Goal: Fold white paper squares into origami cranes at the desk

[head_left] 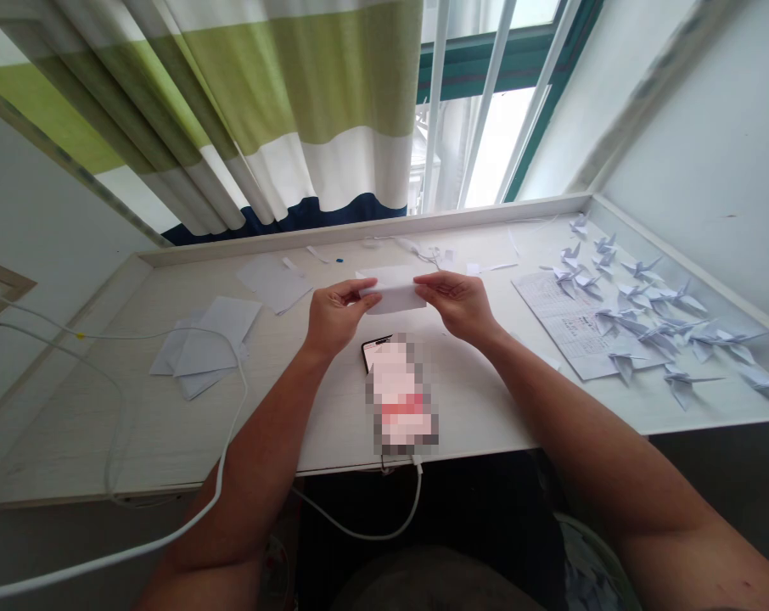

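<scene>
Striped curtain [295, 102] beside barred window [492, 127]

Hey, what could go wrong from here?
The white cable running beside the left forearm could snag it and drag the loose white paper sheets across the pale desk. A wide move of the right forearm might crush the folded white paper cranes. The black smartphone below the white paper rectangle held by the left hand and right hand could get bumped.
</scene>
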`<state>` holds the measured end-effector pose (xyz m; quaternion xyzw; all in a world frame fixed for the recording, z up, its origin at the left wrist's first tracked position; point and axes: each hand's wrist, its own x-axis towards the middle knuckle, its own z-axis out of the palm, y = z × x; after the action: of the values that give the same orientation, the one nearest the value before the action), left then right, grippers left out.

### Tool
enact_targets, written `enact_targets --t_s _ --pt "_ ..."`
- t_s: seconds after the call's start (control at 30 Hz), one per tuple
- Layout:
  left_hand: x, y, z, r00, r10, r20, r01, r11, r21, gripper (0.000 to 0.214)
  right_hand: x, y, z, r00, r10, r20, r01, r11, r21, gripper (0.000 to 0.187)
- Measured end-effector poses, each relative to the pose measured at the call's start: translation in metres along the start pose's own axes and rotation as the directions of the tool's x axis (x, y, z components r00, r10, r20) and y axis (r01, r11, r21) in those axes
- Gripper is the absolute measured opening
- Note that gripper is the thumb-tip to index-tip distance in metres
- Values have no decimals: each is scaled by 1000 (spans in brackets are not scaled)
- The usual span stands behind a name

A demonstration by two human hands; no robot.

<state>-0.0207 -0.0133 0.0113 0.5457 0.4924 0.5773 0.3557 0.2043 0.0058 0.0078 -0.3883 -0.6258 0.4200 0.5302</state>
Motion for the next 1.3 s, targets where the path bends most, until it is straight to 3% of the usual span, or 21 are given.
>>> enact_targets --t_s 0.2,0.3,0.43,0.53,0.67,0.77,0.9,1.3 --pt "2 -2 -5 999 28 41 -32 993 111 29 1 3 -2 1000 -9 2 9 998 -66 23" --pt "1 -2 -4 998 17 56 -22 996 88 29 2 3 -5 998 5 69 2 996 -92 27" --pt "-2 0 1 997 17 80 -18 1000 10 28 1 3 -5 986 56 158 -60 998 16 40" --pt "-4 1 3 994 17 112 -18 1000 10 30 1 3 -5 991 51 127 -58 997 58 32" --pt "-4 0 1 995 -1 95 -8 996 86 35 1 4 -5 995 21 99 -20 1000 -6 28" --pt "-2 2 -2 999 -6 54 -3 984 180 36 1 7 -4 995 12 98 -9 1000 -28 30" --pt "-2 7 -3 996 -9 93 -15 969 247 34 2 9 -3 995 12 102 -11 1000 -16 34" --pt "0 3 -5 992 -60 116 31 971 237 25 3 7 -5 989 88 121 -73 990 -124 24"
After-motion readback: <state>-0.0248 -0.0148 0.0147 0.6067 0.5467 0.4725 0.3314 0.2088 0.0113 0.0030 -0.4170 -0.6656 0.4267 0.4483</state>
